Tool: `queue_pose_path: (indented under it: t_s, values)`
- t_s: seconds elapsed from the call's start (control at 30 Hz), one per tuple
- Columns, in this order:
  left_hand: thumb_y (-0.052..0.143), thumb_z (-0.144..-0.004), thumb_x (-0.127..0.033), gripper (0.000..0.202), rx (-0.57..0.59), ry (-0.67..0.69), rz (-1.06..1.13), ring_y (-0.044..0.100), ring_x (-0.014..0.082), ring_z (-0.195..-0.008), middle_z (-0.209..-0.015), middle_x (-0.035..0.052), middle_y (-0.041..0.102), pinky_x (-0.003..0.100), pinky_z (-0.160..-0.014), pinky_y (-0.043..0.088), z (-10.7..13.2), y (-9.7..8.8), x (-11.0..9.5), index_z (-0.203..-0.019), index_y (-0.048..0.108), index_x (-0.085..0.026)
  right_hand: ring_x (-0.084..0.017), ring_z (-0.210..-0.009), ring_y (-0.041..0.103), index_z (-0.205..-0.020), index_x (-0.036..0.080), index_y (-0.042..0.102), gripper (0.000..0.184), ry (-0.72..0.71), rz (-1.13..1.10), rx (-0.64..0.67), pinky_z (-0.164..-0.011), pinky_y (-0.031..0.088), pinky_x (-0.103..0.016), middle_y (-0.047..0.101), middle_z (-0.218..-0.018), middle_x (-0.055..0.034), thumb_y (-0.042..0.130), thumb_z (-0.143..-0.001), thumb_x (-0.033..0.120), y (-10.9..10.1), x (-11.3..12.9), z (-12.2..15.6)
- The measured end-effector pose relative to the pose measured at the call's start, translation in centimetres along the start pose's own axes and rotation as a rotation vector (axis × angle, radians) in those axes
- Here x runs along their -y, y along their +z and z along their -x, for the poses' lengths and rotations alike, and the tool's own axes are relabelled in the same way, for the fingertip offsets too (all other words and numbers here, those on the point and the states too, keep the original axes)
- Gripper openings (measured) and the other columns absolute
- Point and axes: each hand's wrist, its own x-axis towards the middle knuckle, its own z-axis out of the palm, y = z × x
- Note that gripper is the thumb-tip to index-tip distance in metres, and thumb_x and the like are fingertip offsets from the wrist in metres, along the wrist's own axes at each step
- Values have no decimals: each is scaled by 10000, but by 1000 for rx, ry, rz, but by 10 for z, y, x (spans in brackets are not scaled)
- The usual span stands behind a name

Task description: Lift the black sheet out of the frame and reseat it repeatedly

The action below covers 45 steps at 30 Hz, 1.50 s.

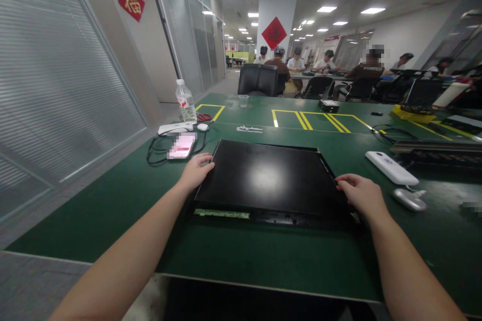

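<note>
A flat black display panel (pixel 265 178) lies face up on the green table mat (pixel 113 210), with a thin green circuit strip (pixel 221 213) showing along its near edge. My left hand (pixel 196 171) rests on the panel's left edge, fingers curled over the rim. My right hand (pixel 359 193) grips the panel's right edge, fingers bent round it. Both forearms reach in from the bottom of the view.
Left of the panel lie a pink phone (pixel 182 146), black cables, a white device (pixel 175 128) and a water bottle (pixel 186 101). To the right lie a white power bank (pixel 391 167) and a grey mouse (pixel 409 199). Several seated people work at far tables.
</note>
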Motion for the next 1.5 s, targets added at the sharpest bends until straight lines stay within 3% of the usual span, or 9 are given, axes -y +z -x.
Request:
queue_pose_path:
  t_s: [0.2, 0.57, 0.87, 1.5]
  values:
    - [728, -670, -295, 221, 49, 12, -64, 571, 330, -1226, -1295, 138, 622, 411, -1053, 444, -2, 2, 8, -856, 772, -183, -197, -631, 636, -916, 240, 762, 313, 64, -2, 53, -649, 469, -330, 733, -826, -44, 534, -736, 358, -2, 3, 1]
    - [685, -694, -293, 233, 89, 81, -244, 564, 352, -1235, -1256, 168, 634, 411, -1109, 385, -2, 3, 10, -867, 774, -164, -185, -563, 613, -909, 228, 764, 315, 48, -54, 24, -605, 468, -327, 733, -771, -46, 548, -722, 362, -2, 3, 2]
    - [591, -761, -348, 323, 124, 123, -408, 584, 305, -1203, -1274, 129, 622, 420, -1078, 428, -7, 5, 17, -959, 763, -160, -158, -473, 579, -894, 213, 758, 310, 80, -131, 33, -516, 461, -304, 742, -760, -41, 569, -704, 369, -3, 6, 4]
    - [569, -789, -332, 369, 113, 121, -477, 588, 304, -1204, -1282, 167, 628, 407, -1081, 426, -4, 7, 13, -1026, 747, -113, -159, -481, 582, -887, 214, 760, 307, 93, -158, 33, -513, 472, -309, 748, -780, -48, 575, -706, 377, -2, 5, 3]
